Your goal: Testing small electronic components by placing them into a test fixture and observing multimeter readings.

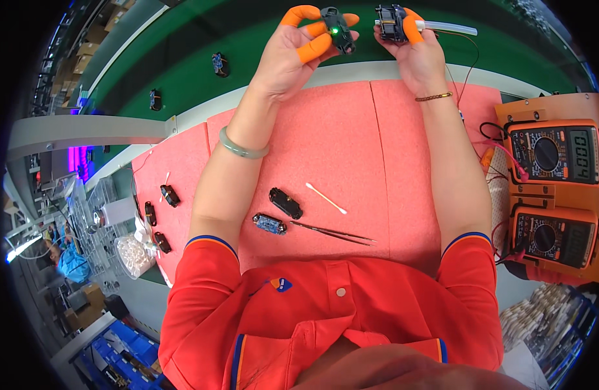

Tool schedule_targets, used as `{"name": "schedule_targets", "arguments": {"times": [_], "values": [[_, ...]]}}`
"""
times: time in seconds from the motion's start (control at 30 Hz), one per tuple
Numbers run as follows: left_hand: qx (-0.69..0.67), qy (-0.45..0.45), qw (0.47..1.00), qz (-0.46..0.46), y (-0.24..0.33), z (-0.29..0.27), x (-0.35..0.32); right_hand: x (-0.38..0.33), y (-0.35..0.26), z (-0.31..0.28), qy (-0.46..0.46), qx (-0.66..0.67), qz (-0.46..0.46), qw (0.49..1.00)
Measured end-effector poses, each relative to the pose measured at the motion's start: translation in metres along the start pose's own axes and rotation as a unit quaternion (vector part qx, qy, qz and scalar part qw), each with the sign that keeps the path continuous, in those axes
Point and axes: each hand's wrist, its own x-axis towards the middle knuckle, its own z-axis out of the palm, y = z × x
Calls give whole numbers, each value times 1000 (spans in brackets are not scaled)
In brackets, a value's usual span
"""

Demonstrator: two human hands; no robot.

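My left hand [296, 62], in orange finger cots, grips a small black electronic module [338, 32] with a lit green light, raised over the green belt. Level with it, my right hand [420, 58] holds a black block-shaped fixture [392, 25] between thumb and fingers. A white translucent tube [450, 28] sticks out to the right of that hand, and thin wires hang below it. The two held parts are apart. Nearer me on the pink foam mat lie a black module [286, 203], a module with a blue circuit board [269, 224], dark tweezers [332, 233] and a cotton swab [326, 198].
Two orange multimeters [549, 153] stand on a rack at the right. Several black modules [170, 195] lie at the mat's left, beside a bag of white swabs [133, 255]. Further modules [220, 64] sit on the green belt [189, 49]. A metal post [91, 135] crosses at left.
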Motion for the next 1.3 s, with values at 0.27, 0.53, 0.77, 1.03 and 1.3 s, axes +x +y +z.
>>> {"name": "schedule_targets", "arguments": {"times": [0.27,0.53,0.77,1.03,1.3], "values": [[-157,37,984,-82,-2,2,6,15,3,-18,-2,-39,-50,998],[306,147,934,-111,-42,-8,57,25,11,-37,-86,54,-117,988],[767,64,632,89,-5,-21,49,18,11,-23,40,-104,-136,984],[851,175,474,-143,77,-83,-23,13,13,-17,4,-121,-118,986],[568,178,790,-144,58,-67,-9,5,20,-10,8,-177,-138,974]]}}
